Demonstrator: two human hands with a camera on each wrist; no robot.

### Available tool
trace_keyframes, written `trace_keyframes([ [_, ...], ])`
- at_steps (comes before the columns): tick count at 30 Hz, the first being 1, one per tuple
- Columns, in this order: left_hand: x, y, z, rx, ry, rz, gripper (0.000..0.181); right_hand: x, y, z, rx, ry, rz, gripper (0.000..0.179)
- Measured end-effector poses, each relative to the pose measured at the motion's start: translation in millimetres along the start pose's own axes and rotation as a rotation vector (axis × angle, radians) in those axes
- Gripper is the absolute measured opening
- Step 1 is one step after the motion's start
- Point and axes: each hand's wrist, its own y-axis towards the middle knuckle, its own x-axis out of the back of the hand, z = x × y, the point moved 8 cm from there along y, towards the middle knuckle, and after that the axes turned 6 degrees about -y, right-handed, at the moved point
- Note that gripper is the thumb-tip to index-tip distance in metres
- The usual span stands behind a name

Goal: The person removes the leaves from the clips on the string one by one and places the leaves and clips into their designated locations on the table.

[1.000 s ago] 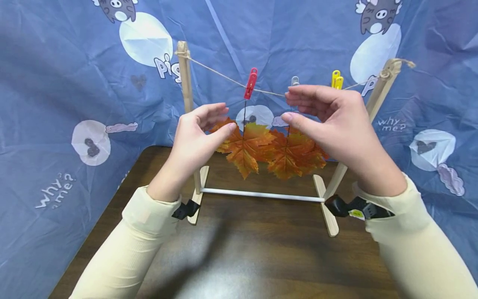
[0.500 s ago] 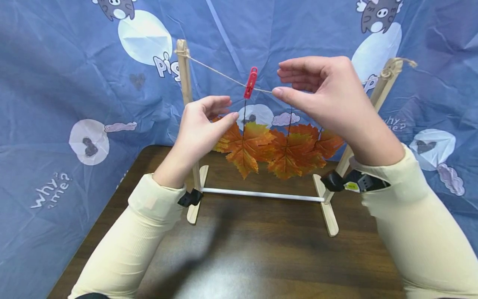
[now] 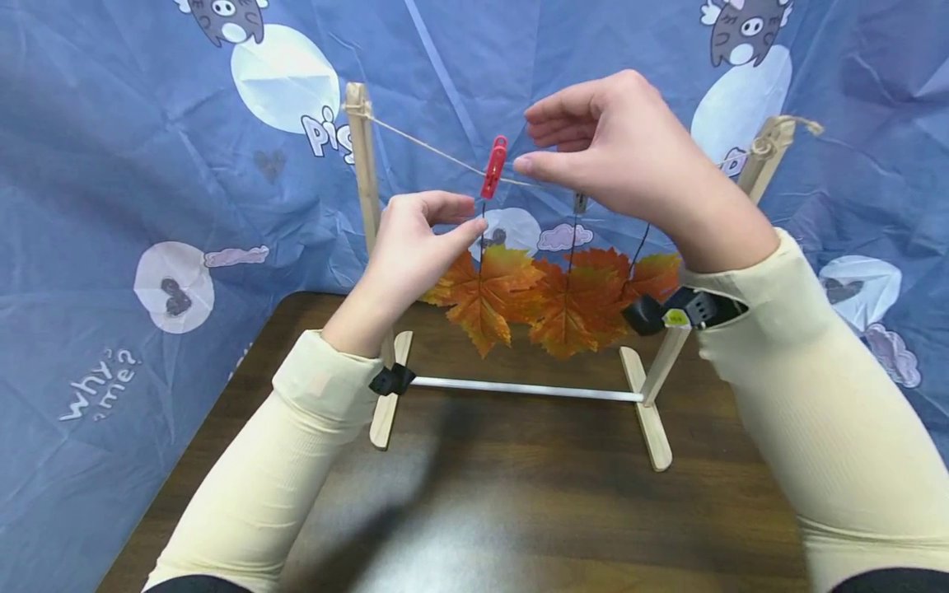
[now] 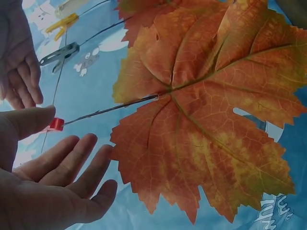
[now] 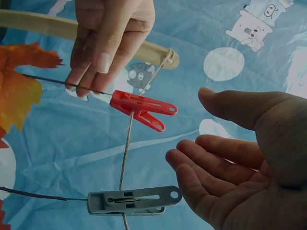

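Observation:
A red clothespin (image 3: 493,169) clips the dark stem of an orange artificial maple leaf (image 3: 485,292) to a string. My left hand (image 3: 423,243) is just below the clothespin, thumb and fingers spread on either side of the stem (image 5: 57,81). My right hand (image 3: 623,152) is to the right of the clothespin's upper end, thumb and fingers parted with nothing between them. In the right wrist view the red handles point toward that gap. A grey clothespin (image 5: 129,201) on the same string (image 5: 126,158) holds another leaf stem, close by the right fingers.
Two wooden posts (image 3: 363,165) carry the string, joined low by a white rod (image 3: 519,387) above a brown table (image 3: 519,494). A yellow clothespin (image 4: 63,25) hangs farther along, with more maple leaves. Behind is a blue printed cloth (image 3: 148,165).
My right hand has moved up and left, from in front of the grey clothespin to beside the red one. My left hand has moved slightly right and up toward the stem below it.

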Motion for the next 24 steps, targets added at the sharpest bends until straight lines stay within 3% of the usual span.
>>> trace_keyframes([
  [12,-6.2,5.7,-1.9,-0.005,0.047,0.001,0.022,-11,31.1,3,-0.018,-0.150,0.155,0.060],
  [24,-9.9,8.2,4.3,-0.006,0.100,0.006,0.015,-23,40.6,5,0.021,-0.226,0.209,0.042],
])
